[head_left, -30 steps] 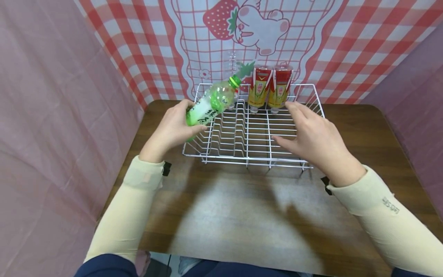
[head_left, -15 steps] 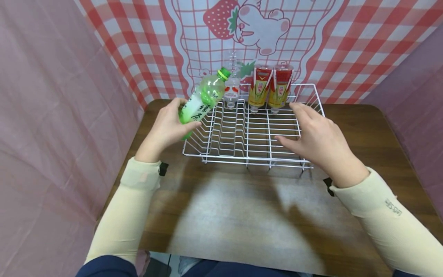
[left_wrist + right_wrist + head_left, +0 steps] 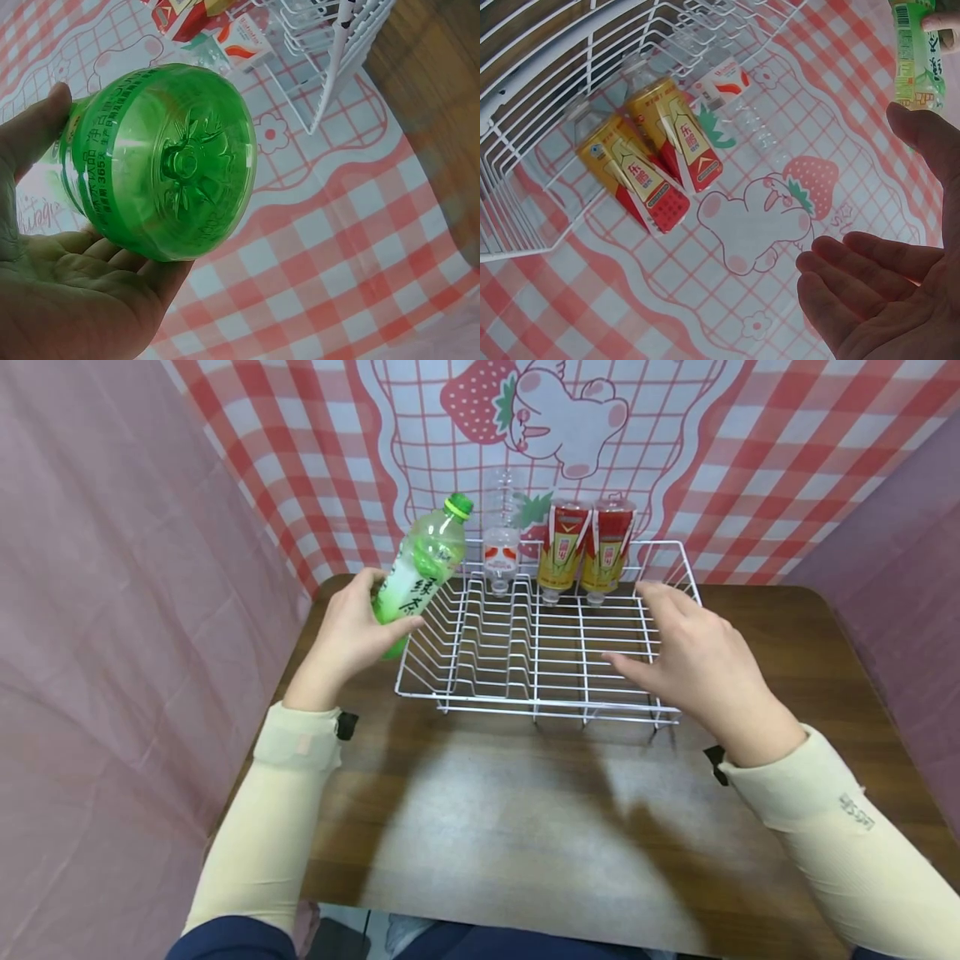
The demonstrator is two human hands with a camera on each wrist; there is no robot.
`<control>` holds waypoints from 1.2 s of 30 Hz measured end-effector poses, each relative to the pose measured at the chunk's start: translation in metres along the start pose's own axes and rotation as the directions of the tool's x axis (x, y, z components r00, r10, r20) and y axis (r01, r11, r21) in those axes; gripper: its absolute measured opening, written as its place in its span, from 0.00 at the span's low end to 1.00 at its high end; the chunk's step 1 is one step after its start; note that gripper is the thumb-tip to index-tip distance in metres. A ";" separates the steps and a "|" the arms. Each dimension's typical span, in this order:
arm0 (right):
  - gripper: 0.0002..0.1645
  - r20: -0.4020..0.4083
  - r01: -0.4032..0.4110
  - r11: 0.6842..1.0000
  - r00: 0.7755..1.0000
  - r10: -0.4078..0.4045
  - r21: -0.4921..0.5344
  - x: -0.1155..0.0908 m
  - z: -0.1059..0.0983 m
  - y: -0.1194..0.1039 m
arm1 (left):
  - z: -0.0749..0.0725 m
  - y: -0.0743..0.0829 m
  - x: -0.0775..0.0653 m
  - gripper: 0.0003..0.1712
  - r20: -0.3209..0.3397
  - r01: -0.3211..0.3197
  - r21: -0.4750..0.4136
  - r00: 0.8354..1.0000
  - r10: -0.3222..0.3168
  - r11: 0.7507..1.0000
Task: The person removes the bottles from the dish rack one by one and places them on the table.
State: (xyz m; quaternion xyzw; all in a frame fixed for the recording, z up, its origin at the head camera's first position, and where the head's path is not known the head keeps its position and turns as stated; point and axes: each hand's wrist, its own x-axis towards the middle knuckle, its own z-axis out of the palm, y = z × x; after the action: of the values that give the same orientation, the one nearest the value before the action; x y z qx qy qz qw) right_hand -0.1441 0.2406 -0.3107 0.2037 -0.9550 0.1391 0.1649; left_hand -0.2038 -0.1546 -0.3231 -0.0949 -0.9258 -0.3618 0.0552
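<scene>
A green tea bottle (image 3: 426, 560) with a green cap is in my left hand (image 3: 348, 627), tilted, its cap pointing up and to the right. Thumb and fingers wrap its lower half at the left end of a white wire dish rack (image 3: 562, 703). In the left wrist view the green base of the bottle (image 3: 195, 161) faces the camera. My right hand (image 3: 697, 656) holds nothing; it hovers over the rack's right end with thumb and fingers spread apart. At the rack's back, a clear bottle (image 3: 501, 556) and two red-and-gold bottles (image 3: 562, 547) stand upside down, necks low.
The rack stands on a brown wooden table (image 3: 495, 810). Behind it hangs a red-and-white checked cloth (image 3: 315, 468) with a strawberry print. Pink curtains (image 3: 97, 610) close off the left and right sides.
My left hand has moved left with the green tea bottle, which now stands more upright and no longer covers the clear bottle. My right hand has shifted slightly right.
</scene>
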 end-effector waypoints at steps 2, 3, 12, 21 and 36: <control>0.54 -0.001 -0.005 1.000 1.000 0.005 0.005 0.000 0.000 0.001 | -0.001 -0.001 0.000 0.41 -0.014 0.002 -0.005 1.000 -0.002 1.000; 0.54 -0.001 -0.009 1.000 1.000 0.009 0.007 0.000 0.000 0.001 | -0.002 -0.002 0.000 0.41 -0.023 0.003 -0.009 1.000 -0.004 1.000; 0.55 -0.019 -0.019 0.999 1.000 0.020 0.035 -0.001 0.000 0.008 | -0.007 -0.007 -0.001 0.40 -0.083 0.016 -0.052 0.996 -0.020 0.999; 0.54 -0.073 -0.017 0.997 0.997 0.022 0.075 -0.003 0.001 0.017 | -0.010 -0.013 0.000 0.40 -0.098 0.054 -0.097 0.993 -0.063 0.994; 0.53 -0.073 -0.072 0.992 0.994 0.080 0.102 -0.006 0.000 0.026 | -0.013 -0.025 0.000 0.40 -0.124 0.094 -0.114 0.986 -0.108 0.989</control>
State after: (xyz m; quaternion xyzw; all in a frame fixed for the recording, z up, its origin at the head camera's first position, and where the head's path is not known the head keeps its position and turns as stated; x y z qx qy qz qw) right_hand -0.1503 0.2651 -0.3179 0.1697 -0.9468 0.2005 0.1859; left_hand -0.2089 -0.1812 -0.3302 -0.0269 -0.9029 -0.4191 0.0917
